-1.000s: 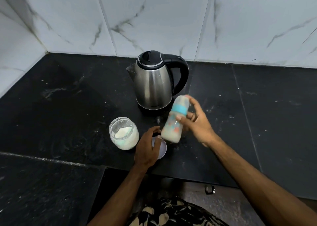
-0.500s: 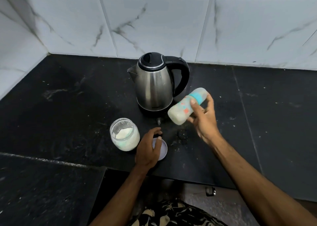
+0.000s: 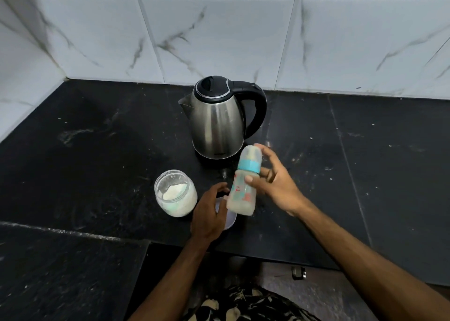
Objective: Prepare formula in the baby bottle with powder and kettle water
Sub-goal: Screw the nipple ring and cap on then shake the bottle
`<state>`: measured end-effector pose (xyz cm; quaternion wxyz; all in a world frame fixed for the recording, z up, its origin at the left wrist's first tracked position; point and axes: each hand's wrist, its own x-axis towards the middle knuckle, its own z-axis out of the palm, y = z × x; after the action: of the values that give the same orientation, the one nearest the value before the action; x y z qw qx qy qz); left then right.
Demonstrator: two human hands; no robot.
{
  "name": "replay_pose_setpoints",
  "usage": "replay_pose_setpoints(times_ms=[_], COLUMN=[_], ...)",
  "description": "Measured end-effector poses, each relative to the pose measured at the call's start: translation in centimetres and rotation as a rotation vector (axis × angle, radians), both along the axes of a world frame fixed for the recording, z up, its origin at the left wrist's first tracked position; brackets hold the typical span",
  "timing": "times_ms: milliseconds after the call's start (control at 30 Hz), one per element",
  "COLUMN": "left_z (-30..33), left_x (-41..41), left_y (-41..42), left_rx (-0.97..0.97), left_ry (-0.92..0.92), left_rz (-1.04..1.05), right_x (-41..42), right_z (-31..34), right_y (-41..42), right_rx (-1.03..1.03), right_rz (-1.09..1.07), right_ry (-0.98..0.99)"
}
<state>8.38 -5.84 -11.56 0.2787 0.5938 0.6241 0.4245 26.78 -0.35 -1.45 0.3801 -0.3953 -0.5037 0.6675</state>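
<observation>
My right hand [image 3: 275,183] grips the baby bottle [image 3: 244,181], which is capped with a teal ring and holds milky liquid; it is nearly upright, lifted just above the counter in front of the kettle. The steel kettle [image 3: 216,118] with its black lid and handle stands behind it. An open glass jar of white powder [image 3: 175,192] sits to the left. My left hand [image 3: 209,213] rests on a pale round lid [image 3: 231,219] lying flat on the counter, covering most of it.
The black stone counter [image 3: 97,150] runs to a white marble-tiled wall [image 3: 219,33] behind and at the left. The counter's front edge steps back below my hands, with patterned clothing [image 3: 243,306] and floor below.
The bottle was upright, swung up and tilted almost sideways to the right half a second ago, and is now back down and nearly upright. My left hand has stayed on the lid.
</observation>
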Motion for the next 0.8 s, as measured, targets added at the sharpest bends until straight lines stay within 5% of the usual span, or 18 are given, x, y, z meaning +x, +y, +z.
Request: replay_pose_setpoints(times_ms=[167,333,500,700,800], left_z=[0.6,-0.1,0.7,0.2,0.5], left_x=[0.3,0.0,0.4,0.0,0.1], left_y=[-0.2,0.0,-0.2,-0.1,-0.3], left_rx=[0.007,-0.015,0.006,-0.006,-0.001], left_ry=[-0.002,0.001,-0.014,-0.008,-0.006], left_rz=[0.019,0.003,0.029,0.002,0.022], right_x=[0.2,-0.3,-0.1,-0.6,-0.3], right_z=[0.3,0.3,0.8,0.6,0.8], right_y=[2.4,0.1,2.7,-0.2,1.5], right_rx=[-0.059,0.012,-0.067,0.016,-0.032], right_rz=[-0.408,0.006,-0.416,0.026,-0.254], right_ry=[0.292,-0.007,0.313,0.001,0.187])
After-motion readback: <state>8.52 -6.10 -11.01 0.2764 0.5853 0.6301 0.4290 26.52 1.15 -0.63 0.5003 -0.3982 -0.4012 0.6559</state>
